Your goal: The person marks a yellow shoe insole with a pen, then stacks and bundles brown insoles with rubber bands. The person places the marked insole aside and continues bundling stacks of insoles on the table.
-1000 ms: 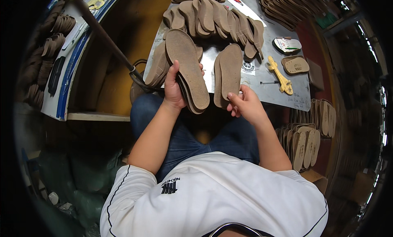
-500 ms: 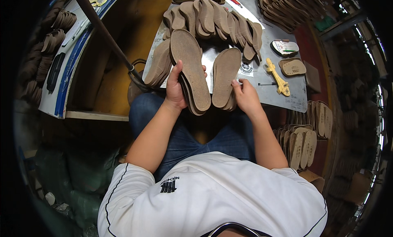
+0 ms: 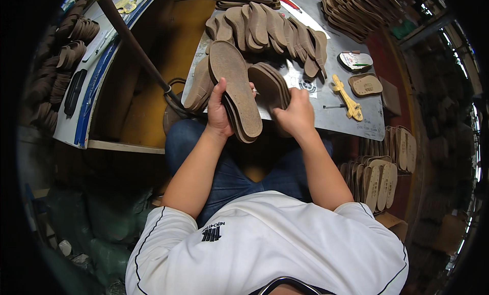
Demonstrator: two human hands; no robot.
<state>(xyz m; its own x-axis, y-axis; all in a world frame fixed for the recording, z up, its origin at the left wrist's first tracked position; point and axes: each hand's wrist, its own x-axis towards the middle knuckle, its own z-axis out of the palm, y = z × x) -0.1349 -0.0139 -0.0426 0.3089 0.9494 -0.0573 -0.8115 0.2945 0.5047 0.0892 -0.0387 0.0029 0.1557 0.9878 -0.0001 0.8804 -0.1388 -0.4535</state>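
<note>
Head view.

Left hand [image 3: 220, 110]: closed round the near end of a stack of brown soles [image 3: 235, 88], thumb on the left edge, fingers hidden behind. The stack's long axis runs from the grip away to the far side, leaning slightly left; the top sole faces the camera, and thinner edges of further soles show at its right and near edge.

Right hand [image 3: 295, 116]: clamped on a second, smaller stack [image 3: 270, 86] of soles, fingers wrapped over its near end. This stack lies just right of the first, its long axis pointing far and left, so the two stacks converge near the wrists; whether they touch there cannot be told. Its fanned edges turn toward the left stack.

Both stacks are held above the near edge of the grey table [image 3: 351, 119], over the lap. The right hand is the nearer one to the table's bare part.

Table, far side: a fanned row of soles [image 3: 270, 27] leaning on one another; more soles stand at the table's left edge [image 3: 199, 86].
Table, right: a yellow tool [image 3: 346, 96], a single sole [image 3: 365, 84], a pale sole-shaped piece [image 3: 355, 60].
Right of the lap, lower: upright soles in a rack [image 3: 379, 175].
Left: a dark pole [image 3: 135, 48] slanting down to a cable loop.
</note>
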